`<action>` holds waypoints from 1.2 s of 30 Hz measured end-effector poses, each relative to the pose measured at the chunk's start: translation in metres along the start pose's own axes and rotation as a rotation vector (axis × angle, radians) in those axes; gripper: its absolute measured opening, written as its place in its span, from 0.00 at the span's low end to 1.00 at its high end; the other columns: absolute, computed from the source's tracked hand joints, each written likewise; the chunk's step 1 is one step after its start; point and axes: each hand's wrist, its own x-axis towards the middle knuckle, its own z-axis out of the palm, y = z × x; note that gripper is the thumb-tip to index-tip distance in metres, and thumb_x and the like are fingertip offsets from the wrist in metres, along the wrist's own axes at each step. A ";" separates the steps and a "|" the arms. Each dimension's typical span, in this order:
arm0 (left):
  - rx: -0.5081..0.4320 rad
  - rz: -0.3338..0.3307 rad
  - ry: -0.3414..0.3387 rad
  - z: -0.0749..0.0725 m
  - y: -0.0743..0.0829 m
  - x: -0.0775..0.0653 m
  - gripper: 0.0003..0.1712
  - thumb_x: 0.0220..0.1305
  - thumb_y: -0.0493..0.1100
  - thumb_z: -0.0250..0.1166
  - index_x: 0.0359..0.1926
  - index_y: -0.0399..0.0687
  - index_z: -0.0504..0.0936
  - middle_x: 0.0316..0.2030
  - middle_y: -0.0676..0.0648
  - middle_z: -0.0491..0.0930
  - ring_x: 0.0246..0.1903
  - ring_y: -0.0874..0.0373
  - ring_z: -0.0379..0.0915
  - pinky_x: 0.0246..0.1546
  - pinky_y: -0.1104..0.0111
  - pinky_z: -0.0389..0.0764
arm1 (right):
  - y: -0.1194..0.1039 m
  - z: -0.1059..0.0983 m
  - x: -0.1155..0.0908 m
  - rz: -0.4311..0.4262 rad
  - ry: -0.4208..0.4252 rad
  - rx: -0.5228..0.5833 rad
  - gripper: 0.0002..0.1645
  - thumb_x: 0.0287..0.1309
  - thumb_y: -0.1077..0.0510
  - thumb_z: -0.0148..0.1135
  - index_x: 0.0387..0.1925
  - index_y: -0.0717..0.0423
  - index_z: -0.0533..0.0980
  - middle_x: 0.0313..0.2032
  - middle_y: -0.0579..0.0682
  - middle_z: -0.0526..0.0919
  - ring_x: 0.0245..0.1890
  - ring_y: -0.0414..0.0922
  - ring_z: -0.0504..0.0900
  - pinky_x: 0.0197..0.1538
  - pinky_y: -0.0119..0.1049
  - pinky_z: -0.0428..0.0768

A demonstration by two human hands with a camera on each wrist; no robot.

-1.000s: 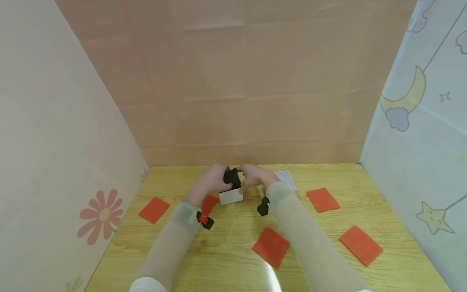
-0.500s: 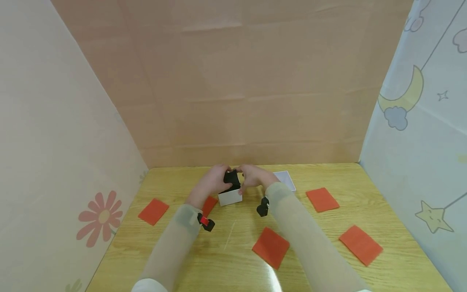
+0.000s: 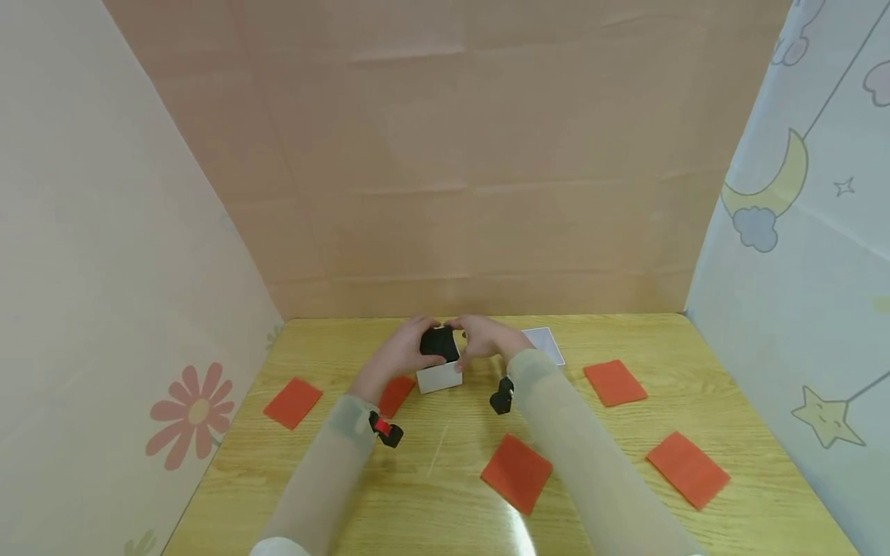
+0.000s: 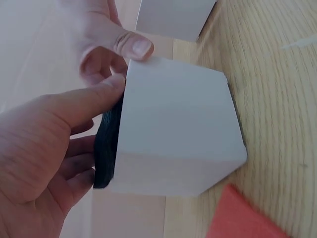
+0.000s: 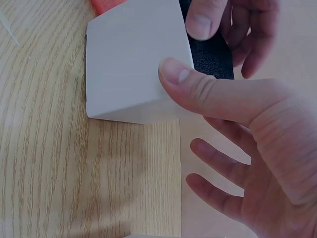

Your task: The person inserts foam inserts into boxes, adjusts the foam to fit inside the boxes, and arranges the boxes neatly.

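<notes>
A small white box (image 3: pixel 439 378) stands on the table near its far edge, its mouth facing up. A black piece with a textured surface (image 3: pixel 439 345) fills the mouth and sticks out above the rim, as the left wrist view shows. My left hand (image 3: pixel 399 355) grips this black piece, thumb at the box rim and fingers behind it. My right hand (image 3: pixel 487 337) pinches the box's right side near the rim; its thumb (image 5: pixel 181 79) lies flat on the white wall, and its lower fingers are spread off the box. The inside of the box is hidden.
A second white box or lid (image 3: pixel 545 345) lies right of the right wrist. Red squares are spread over the table: one beside the left wrist (image 3: pixel 396 395), one at the left (image 3: pixel 293 403), several toward the right (image 3: pixel 517 472). Patterned side walls and a brown back wall enclose the table.
My left hand has shifted slightly left and spread wider over the mouth. The black piece now shows broader and lower in the box. The right hand and box stay nearly still.
</notes>
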 end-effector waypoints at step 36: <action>-0.114 -0.126 0.144 -0.003 -0.033 -0.032 0.35 0.64 0.48 0.80 0.67 0.38 0.82 0.60 0.41 0.79 0.56 0.43 0.77 0.59 0.52 0.82 | 0.000 0.001 0.001 0.004 -0.006 0.057 0.62 0.51 0.57 0.87 0.83 0.50 0.62 0.80 0.53 0.65 0.73 0.60 0.73 0.70 0.54 0.76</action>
